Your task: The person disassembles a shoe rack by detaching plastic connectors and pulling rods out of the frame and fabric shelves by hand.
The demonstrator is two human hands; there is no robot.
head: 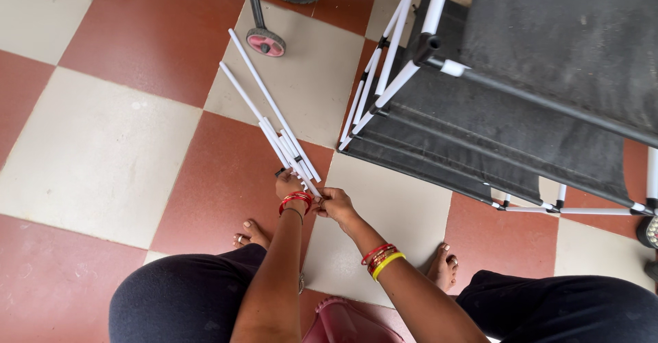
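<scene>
We note left hand (288, 184) and right hand (334, 203), fingers pinching near ends of about five white rods (274, 113) fanned on floor (103, 151), black fabric rack (493, 110) right, pink wheel (266, 42) far.

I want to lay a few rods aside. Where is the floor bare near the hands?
Bare tiles lie left of the white rods and left hand, and between the rods and the black fabric rack. It is crowded where the right hand meets the rods, and by the pink wheel.
</scene>
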